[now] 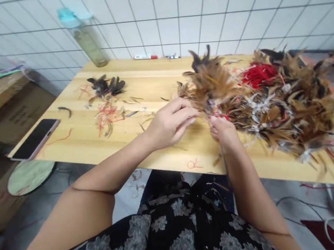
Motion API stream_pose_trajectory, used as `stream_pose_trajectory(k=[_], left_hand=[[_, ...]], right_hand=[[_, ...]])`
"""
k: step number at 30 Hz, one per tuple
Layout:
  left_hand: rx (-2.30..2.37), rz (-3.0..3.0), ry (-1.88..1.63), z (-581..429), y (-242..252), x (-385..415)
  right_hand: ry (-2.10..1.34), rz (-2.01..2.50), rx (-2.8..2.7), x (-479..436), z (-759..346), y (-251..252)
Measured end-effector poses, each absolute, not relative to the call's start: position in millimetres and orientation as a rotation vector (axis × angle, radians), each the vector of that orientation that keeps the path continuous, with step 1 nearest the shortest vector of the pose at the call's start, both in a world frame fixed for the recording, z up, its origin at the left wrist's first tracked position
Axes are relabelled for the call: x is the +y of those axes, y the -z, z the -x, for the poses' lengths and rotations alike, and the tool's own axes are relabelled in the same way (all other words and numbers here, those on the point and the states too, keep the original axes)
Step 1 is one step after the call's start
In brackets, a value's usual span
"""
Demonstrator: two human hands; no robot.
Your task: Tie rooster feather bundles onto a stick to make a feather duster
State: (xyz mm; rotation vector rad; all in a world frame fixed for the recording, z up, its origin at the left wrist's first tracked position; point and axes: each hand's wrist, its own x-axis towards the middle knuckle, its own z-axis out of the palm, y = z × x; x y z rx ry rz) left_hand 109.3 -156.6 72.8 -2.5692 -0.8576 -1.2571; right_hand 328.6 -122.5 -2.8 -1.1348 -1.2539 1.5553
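A bundle of brown and black feathers (212, 76) stands fanned upward at the middle of the table. My right hand (224, 128) is closed round its lower end, where some red shows by the fingertips. Below that fist runs a thin dark stick-like piece (225, 162); whether it belongs to the bundle I cannot tell. Close to the bundle's left side is my left hand (171, 123), its fingers bent and drawn together. Anything pinched in them is too small to make out. Beside my right hand lies a large heap of brown feather bunches (301, 114) with white ties.
Red strands (259, 74) lie on the heap. Leftward on the wooden table (147, 85) are dark feathers (106, 86), orange thread scraps (107, 114) and a phone (35, 139). A bottle (87, 42) and a marker (145, 57) stand and lie along the tiled wall.
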Motion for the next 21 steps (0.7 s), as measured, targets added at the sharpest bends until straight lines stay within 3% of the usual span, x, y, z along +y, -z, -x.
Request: stream_pose_trajectory(k=[7,13,17,21], left_hand=[[-1.240,2.454,1.169,-50,-75,-146],[-1.073,2.367,1.130,-59,-127,-110],[-1.029,2.491,1.004,-105,-162,-42],[-1.075,2.744,0.671,-192,-161,54]], right_hand=[[-1.715,1.135,-1.090,-135,-373,-21],[-1.813,1.164,-1.168,-127,-359,1],[-1.572,1.298,-1.459,-115,-337,6],[-1.410,1.329,-1.875,-98,-327,0]])
